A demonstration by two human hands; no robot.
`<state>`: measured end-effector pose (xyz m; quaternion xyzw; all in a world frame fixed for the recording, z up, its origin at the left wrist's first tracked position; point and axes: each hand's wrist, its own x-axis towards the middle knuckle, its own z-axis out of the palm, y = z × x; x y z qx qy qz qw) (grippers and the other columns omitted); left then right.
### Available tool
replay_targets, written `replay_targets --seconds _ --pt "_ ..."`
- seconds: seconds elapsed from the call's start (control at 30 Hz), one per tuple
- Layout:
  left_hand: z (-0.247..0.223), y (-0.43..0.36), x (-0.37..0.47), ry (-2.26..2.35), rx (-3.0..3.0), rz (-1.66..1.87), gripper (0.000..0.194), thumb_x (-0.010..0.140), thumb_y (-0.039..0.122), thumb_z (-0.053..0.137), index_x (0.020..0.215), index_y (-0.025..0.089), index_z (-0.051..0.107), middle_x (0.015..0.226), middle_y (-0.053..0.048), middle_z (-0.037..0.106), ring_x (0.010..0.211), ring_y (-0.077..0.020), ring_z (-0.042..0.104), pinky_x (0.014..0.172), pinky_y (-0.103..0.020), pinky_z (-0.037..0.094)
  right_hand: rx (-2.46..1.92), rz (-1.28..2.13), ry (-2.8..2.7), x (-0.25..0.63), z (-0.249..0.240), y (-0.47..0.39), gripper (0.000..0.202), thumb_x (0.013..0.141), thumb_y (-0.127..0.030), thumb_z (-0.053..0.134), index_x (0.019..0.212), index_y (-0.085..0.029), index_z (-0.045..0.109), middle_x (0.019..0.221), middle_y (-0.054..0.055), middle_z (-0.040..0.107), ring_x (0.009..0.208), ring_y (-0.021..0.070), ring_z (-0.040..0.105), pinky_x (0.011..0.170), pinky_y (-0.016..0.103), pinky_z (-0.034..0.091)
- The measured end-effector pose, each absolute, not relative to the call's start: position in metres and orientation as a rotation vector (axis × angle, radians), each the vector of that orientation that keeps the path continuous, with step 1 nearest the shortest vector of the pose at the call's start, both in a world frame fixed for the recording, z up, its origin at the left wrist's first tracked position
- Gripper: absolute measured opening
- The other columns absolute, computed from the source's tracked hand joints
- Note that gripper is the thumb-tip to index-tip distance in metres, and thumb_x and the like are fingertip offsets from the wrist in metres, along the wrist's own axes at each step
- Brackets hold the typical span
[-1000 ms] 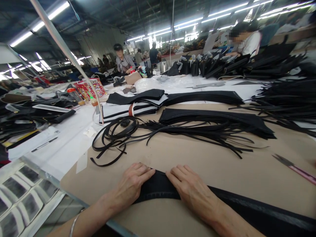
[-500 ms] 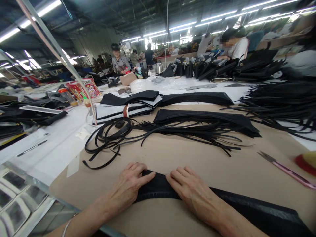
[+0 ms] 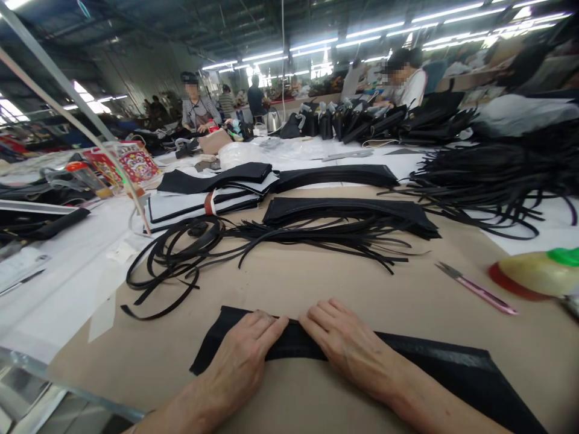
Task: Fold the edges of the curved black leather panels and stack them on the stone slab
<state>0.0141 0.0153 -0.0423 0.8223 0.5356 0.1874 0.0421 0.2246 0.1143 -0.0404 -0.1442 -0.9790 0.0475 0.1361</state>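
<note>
Busy workshop, rows of lit tube lights (image 3: 371, 33) overhead and a couple of co-workers on the far side, one in a checked shirt (image 3: 199, 113), one in a white top (image 3: 412, 89). Up close it's a tan sheet (image 3: 294, 283) on the table with a long curved black piece (image 3: 296, 343) lying at the near edge, running off towards the near right. Left hand (image 3: 246, 346) and right hand (image 3: 350, 343) are both on it, side by side with a small gap, fingertips at its far edge. Honestly can't tell if they're pinching it or just pressing down. Just beyond are loose black strips (image 3: 194, 256), looped on the left, plus a stack of black panels (image 3: 353, 212). Over on the right: pink-handled snips (image 3: 482, 294) near a yellowish bottle (image 3: 527, 274) with a green top, lying on its side
</note>
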Motion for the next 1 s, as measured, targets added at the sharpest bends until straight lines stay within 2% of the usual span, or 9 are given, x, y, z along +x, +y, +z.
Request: replay_targets --seconds 0.1,0.23,0.37,0.5,0.6,0.73,0.87,1.0 --pt "-0.039 0.018 0.014 1.631 2.484 0.539 0.046 0.091 0.0 0.028 0.127 0.014 0.053 0.1 -0.009 0.063 0.09 -0.0224 0.052 0.082 -0.038 0.051 -0.408 0.16 -2.825 0.24 -0.041 0.118 0.017 0.088 -0.002 0.057 0.097 -0.015 0.058 0.09 0.003 0.054 0.08 0.02 0.046 0.078 0.034 0.036" --pt "-0.035 0.021 0.02 1.653 2.478 0.461 0.043 0.094 0.006 0.031 0.128 0.018 0.055 0.094 -0.007 0.061 0.086 -0.0228 0.051 0.077 -0.039 0.05 -0.365 0.148 -2.831 0.251 -0.042 0.118 0.02 0.087 -0.002 0.057 0.104 -0.013 0.058 0.094 0.004 0.055 0.082 0.0205 0.046 0.078 0.035 0.036" --pt "-0.036 0.019 0.021 1.661 2.522 0.392 0.045 0.094 0.005 0.032 0.13 0.021 0.055 0.092 -0.007 0.06 0.085 -0.0227 0.051 0.075 -0.039 0.05 -0.385 0.126 -2.854 0.254 -0.043 0.117 0.024 0.088 -0.005 0.061 0.11 -0.013 0.056 0.097 0.004 0.055 0.084 0.0214 0.045 0.079 0.037 0.035" --pt "-0.037 0.018 0.02 1.678 2.554 0.346 0.046 0.092 0.004 0.038 0.131 0.022 0.054 0.093 -0.007 0.059 0.086 -0.0225 0.052 0.076 -0.039 0.051 -0.428 0.111 -2.862 0.255 -0.044 0.115 0.026 0.089 -0.006 0.061 0.113 -0.012 0.055 0.097 0.004 0.054 0.085 0.0216 0.044 0.08 0.038 0.035" --pt "-0.034 0.02 0.024 1.707 2.561 0.404 0.048 0.088 0.001 0.037 0.126 0.022 0.058 0.105 -0.009 0.059 0.094 -0.0234 0.054 0.08 -0.041 0.051 -0.45 0.093 -2.858 0.256 -0.045 0.112 0.03 0.086 -0.005 0.063 0.114 -0.012 0.054 0.098 0.004 0.053 0.086 0.0219 0.044 0.082 0.039 0.034" --pt "-0.031 0.026 0.044 1.719 2.479 0.496 0.048 0.085 -0.002 0.034 0.119 0.019 0.06 0.118 -0.009 0.058 0.106 -0.0233 0.054 0.091 -0.043 0.05 -0.453 0.063 -2.866 0.255 -0.042 0.109 0.028 0.088 -0.005 0.06 0.114 -0.011 0.055 0.099 0.005 0.053 0.087 0.0222 0.044 0.079 0.038 0.035" --pt "-0.042 0.026 0.066 1.658 2.483 0.579 0.054 0.082 -0.003 0.031 0.132 0.011 0.047 0.113 -0.011 0.061 0.101 -0.0221 0.055 0.092 -0.04 0.052 -0.44 0.044 -2.86 0.254 -0.039 0.111 0.014 0.091 -0.006 0.057 0.103 -0.012 0.057 0.095 0.004 0.053 0.085 0.0212 0.045 0.077 0.037 0.035" --pt "-0.054 0.025 0.069 1.671 2.522 0.654 0.053 0.084 -0.003 0.031 0.134 0.011 0.044 0.108 -0.011 0.062 0.099 -0.0224 0.054 0.089 -0.04 0.052 -0.413 0.038 -2.833 0.266 -0.039 0.118 0.017 0.092 -0.005 0.054 0.108 -0.011 0.056 0.092 0.004 0.053 0.081 0.0202 0.044 0.078 0.035 0.034"
